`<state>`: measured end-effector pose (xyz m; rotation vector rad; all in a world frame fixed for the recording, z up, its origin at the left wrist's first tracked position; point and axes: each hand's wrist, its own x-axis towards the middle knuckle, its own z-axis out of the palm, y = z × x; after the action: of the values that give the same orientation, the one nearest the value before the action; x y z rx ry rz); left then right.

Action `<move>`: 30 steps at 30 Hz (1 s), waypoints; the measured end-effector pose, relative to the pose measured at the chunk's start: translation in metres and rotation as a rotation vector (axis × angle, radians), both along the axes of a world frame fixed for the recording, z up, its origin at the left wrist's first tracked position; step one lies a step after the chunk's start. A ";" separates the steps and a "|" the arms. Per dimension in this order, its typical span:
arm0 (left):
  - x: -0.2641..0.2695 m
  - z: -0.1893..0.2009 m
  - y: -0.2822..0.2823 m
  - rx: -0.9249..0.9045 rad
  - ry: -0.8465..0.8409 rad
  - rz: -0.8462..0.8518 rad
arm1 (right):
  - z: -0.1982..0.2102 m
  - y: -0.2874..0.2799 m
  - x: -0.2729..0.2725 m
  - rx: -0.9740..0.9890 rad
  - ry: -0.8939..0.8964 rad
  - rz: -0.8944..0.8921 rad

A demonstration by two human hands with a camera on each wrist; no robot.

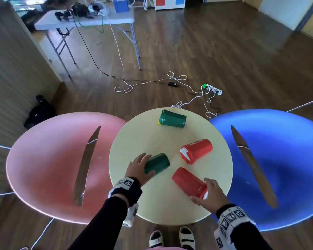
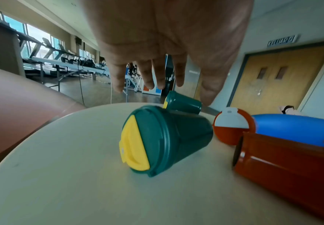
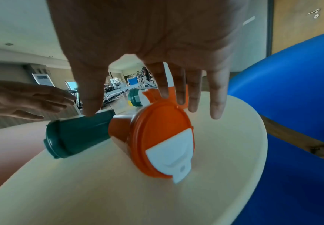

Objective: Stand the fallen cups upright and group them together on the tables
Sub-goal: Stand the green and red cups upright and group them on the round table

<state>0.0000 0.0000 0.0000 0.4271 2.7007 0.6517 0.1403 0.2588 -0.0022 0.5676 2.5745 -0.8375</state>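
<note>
Four lidded cups lie on their sides on the round cream table (image 1: 143,134). A green cup (image 1: 172,120) is at the far edge and a red cup (image 1: 196,150) at the right. My left hand (image 1: 140,165) (image 2: 163,91) hovers with spread, straight fingers over the lid end of the near green cup (image 1: 157,163) (image 2: 168,141), holding nothing. My right hand (image 1: 210,190) (image 3: 157,103) reaches with straight fingers over the lid end of the near red cup (image 1: 189,182) (image 3: 157,140). Whether its fingertips touch the rim is unclear.
A round pink table (image 1: 49,159) adjoins the cream one on the left, a round blue table (image 1: 287,150) on the right. On the wooden floor beyond lie cables and a power strip (image 1: 212,89). A folding table (image 1: 90,20) stands farther back, a black bag (image 1: 40,112) at left.
</note>
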 end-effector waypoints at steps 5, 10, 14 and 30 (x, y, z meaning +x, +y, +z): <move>-0.003 -0.013 -0.002 -0.051 -0.137 -0.038 | -0.010 -0.008 -0.005 -0.048 -0.053 -0.036; -0.003 -0.027 -0.007 0.028 -0.099 -0.018 | -0.017 -0.012 -0.004 -0.008 -0.035 -0.087; -0.005 -0.028 -0.007 0.024 -0.072 -0.023 | -0.015 -0.014 -0.004 -0.008 -0.031 -0.121; -0.003 -0.033 -0.006 0.009 -0.020 -0.023 | 0.041 -0.038 -0.038 -0.001 0.152 0.003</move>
<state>-0.0029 -0.0056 -0.0325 0.4513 2.6710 0.6590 0.1025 0.2211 0.0389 0.5182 2.7106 -0.9134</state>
